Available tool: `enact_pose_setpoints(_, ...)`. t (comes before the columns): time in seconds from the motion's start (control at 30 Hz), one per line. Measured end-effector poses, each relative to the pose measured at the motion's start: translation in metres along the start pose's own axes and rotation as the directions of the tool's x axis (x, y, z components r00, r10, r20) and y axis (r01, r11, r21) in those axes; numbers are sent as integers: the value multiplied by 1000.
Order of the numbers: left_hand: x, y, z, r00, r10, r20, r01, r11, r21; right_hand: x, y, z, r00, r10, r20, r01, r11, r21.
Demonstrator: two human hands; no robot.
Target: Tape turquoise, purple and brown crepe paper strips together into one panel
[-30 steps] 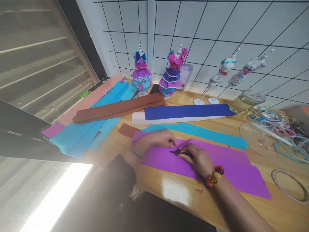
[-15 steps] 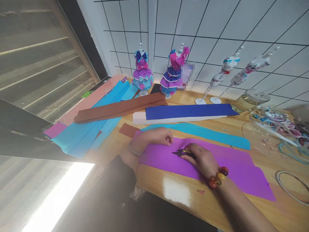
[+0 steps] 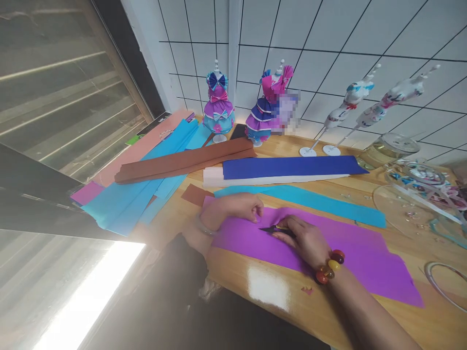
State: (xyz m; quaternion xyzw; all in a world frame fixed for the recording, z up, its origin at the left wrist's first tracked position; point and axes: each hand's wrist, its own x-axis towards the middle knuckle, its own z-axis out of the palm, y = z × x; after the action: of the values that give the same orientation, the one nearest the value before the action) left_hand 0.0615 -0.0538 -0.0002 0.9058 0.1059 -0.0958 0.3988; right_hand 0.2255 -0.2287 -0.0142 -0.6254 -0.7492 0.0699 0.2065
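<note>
A purple sheet of thin material (image 3: pixel 350 257) lies spread along the front of the wooden table. Over its far left part rests my left hand (image 3: pixel 250 206), fingers curled closed; what they pinch, if anything, is hidden. My right hand (image 3: pixel 301 236) grips small black scissors (image 3: pixel 269 229), their pointed blades aimed left, low over the sheet and just short of my left hand. Whether the blades touch the sheet I cannot tell. Behind the hands runs a turquoise strip (image 3: pixel 314 200), with a brown piece (image 3: pixel 197 194) at its left end.
Blue (image 3: pixel 288 167), brown (image 3: pixel 182 160) and light blue (image 3: pixel 134 194) strips lie farther back. Two dressed mini mannequins (image 3: pixel 219 109) (image 3: pixel 264 109) and two bare ones (image 3: pixel 350 104) (image 3: pixel 392 102) stand by the wall. A glass jar (image 3: pixel 386 150) and a metal ring (image 3: pixel 443 287) are at right.
The view has shifted slightly, so the background sits a little farther right in the picture. Both hands and the scissors keep nearly the same pose over the purple sheet.
</note>
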Motion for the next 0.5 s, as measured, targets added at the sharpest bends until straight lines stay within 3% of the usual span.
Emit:
enact_pose_setpoints(0.3,-1,1,-2,997,-64,45,66,998,-23,-7,2,0,999,30,-14,-30,999,17)
enact_pose_setpoints(0.5,-2,0,-3,998,-24,58,24,1000,-13,-5,-3,1,999,37,7,-37,999,31)
